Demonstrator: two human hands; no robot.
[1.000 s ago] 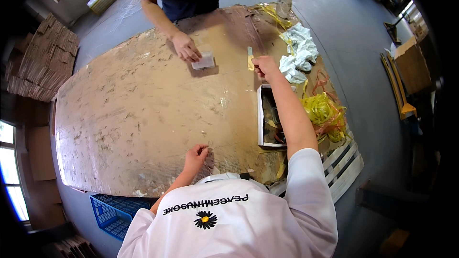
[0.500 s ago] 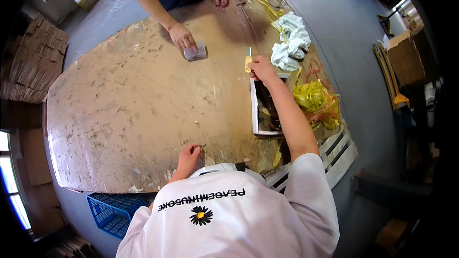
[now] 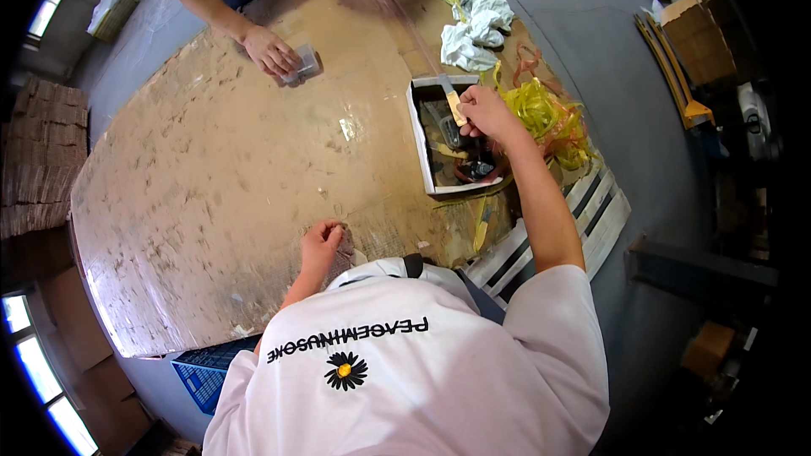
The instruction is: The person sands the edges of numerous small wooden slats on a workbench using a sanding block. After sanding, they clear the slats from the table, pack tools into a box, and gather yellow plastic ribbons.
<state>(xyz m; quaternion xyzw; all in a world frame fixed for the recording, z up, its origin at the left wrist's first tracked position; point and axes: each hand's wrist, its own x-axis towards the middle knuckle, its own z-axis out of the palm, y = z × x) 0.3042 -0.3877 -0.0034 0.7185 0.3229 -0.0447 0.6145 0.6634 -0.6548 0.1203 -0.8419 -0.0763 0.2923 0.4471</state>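
Leaning over a large, stained brown board [image 3: 211,194], we steady ourselves with the left hand [image 3: 321,247], its fingers curled down on a small grey pad at the near edge. Our right hand [image 3: 483,111] pinches a flat-bladed scraper [image 3: 451,100] by its pale handle, blade raised over the white tray [image 3: 417,131] beside the board, kept within reach. The tray holds dark tools and smeared residue we cannot make out. Across the board, a co-worker's hand [image 3: 269,51] presses a grey block [image 3: 306,60] flat on the surface
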